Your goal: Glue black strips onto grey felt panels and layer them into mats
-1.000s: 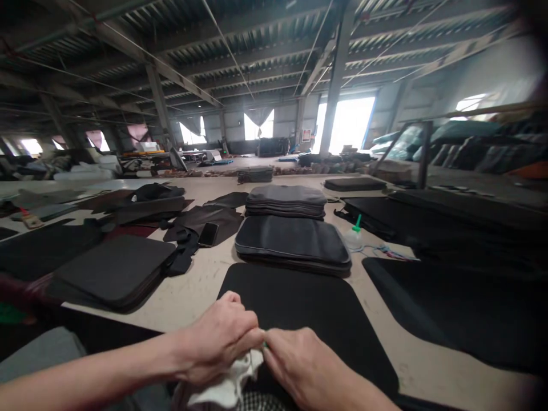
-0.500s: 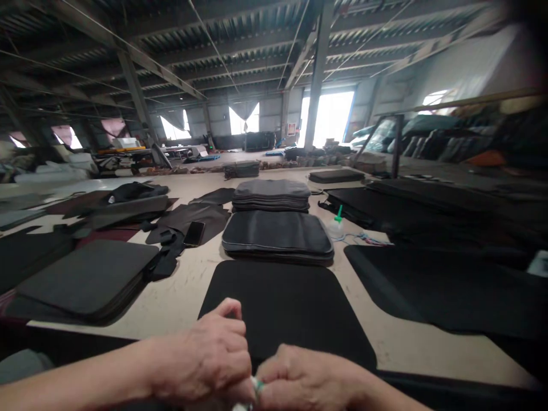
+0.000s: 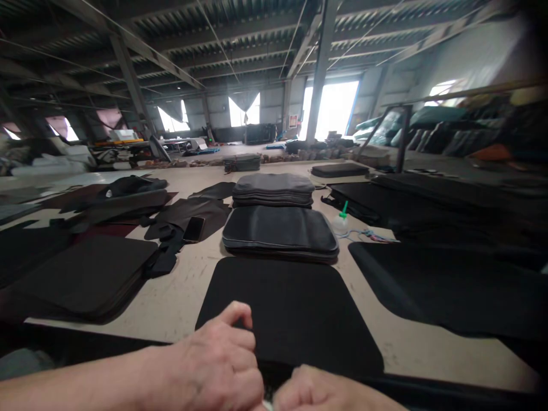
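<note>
My left hand (image 3: 218, 359) is closed, its fingers curled and the index finger bent up, at the near edge of the table. Beside it at the bottom of the view my right hand (image 3: 312, 391) is closed too, partly cut off by the frame. Between them shows a small whitish bit (image 3: 268, 404) of something; the hands hide the rest. Just beyond lies a flat black panel (image 3: 286, 308) with rounded corners. Behind that panel rests a stack of black padded panels with piped edges (image 3: 280, 231), and a further stack of dark grey panels (image 3: 274, 185).
Right of the stacks stands a clear squeeze bottle with a green nozzle (image 3: 342, 220), near tangled cords (image 3: 372, 234). A large black sheet (image 3: 445, 285) lies right. To the left are a stack of dark panels (image 3: 85, 274), straps (image 3: 165, 260) and a phone (image 3: 194, 229).
Both hands have shifted slightly right, and the right one has dropped lower. The green and white bit seen between them before is now mostly hidden. The view has tilted a little.
</note>
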Motion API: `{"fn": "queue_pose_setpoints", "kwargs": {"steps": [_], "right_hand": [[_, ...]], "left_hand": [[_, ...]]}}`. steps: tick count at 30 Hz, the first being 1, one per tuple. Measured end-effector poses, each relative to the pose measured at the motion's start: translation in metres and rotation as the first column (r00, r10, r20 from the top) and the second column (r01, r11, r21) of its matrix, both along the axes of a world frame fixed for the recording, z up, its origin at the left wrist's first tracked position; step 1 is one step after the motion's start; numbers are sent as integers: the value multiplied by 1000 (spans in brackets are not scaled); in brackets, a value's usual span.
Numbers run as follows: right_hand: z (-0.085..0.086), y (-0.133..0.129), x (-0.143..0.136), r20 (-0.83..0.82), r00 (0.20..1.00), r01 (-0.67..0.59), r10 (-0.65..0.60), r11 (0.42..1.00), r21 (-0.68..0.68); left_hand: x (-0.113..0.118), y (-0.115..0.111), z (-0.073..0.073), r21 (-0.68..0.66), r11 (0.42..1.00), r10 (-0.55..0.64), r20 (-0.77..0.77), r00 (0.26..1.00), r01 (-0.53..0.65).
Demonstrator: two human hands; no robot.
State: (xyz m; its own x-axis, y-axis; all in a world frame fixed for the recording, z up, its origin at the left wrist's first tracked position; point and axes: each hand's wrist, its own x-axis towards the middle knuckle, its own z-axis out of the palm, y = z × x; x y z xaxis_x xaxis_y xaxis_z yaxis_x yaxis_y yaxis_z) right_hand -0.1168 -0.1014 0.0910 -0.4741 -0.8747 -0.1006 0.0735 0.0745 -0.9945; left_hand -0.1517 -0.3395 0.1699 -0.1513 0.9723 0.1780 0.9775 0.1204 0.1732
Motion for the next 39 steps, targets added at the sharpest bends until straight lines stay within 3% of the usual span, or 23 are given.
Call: {"fn": "queue_pose_setpoints", "kwargs": {"steps": [2,4,5,6,8,9,11,13,15,16,18,20,22,24,26,27,29,31,35,39], "right_hand": [[13,-4,-4,-308,951,62,-25,992,111],[16,-10,-3,-664,747,226,-46,956,188],[14,-13,-2,-807,589,317,-32,928,195],[9,-15,0,-912,411,402,0,897,181],[-3,-19,-1,-990,108,511,90,849,133],[-9,-21,-2,-991,28,527,133,840,128],[-17,-23,-7,-987,-20,539,162,833,126],[-19,-24,-13,-990,5,525,142,842,124],[-14,-26,-17,-990,112,495,86,859,130],[-9,-27,-19,-975,214,468,52,871,149],[3,-30,-21,-866,499,378,-16,904,202],[14,-32,-23,-594,802,234,-62,948,218],[18,-32,-23,-214,975,99,-65,983,152],[16,-27,-21,139,989,43,-51,997,59],[8,-21,-17,330,940,80,-81,997,15],[3,-19,-16,373,922,114,-108,993,6],[-5,-17,-14,399,905,168,-148,986,-13],[-11,-20,-16,412,900,170,-142,985,-33],[-16,-33,-22,432,894,161,-119,985,-62],[-17,-41,-25,427,893,185,-140,981,-65]], "left_hand": [[-4,-4,-4,-49,996,80,157,984,-73],[-7,-7,-9,-117,981,191,403,895,-157],[-9,-8,-13,-164,961,277,545,791,-223],[-10,-10,-17,-222,930,364,679,637,-294],[-11,-13,-28,-341,854,459,848,263,-392],[-11,-15,-34,-378,827,459,882,112,-417],[-12,-18,-44,-390,800,413,909,-53,-455],[-13,-20,-48,-382,788,394,915,-81,-484],[-14,-23,-44,-377,773,426,905,-23,-511],[-14,-23,-41,-367,769,452,891,40,-524],[-15,-24,-33,-313,787,486,846,221,-531],[-17,-27,-27,-258,822,476,801,364,-508],[-20,-38,-25,-243,807,480,801,357,-539],[-27,-58,-27,-234,671,510,834,209,-703],[-36,-84,-32,-204,439,505,861,53,-875],[-40,-96,-35,-184,343,499,867,13,-921],[-46,-112,-42,-175,270,516,857,-12,-947],[-47,-115,-48,-163,300,557,830,35,-940],[-42,-98,-54,-37,431,581,776,246,-902],[-33,-83,-54,14,526,572,735,365,-851]]}}
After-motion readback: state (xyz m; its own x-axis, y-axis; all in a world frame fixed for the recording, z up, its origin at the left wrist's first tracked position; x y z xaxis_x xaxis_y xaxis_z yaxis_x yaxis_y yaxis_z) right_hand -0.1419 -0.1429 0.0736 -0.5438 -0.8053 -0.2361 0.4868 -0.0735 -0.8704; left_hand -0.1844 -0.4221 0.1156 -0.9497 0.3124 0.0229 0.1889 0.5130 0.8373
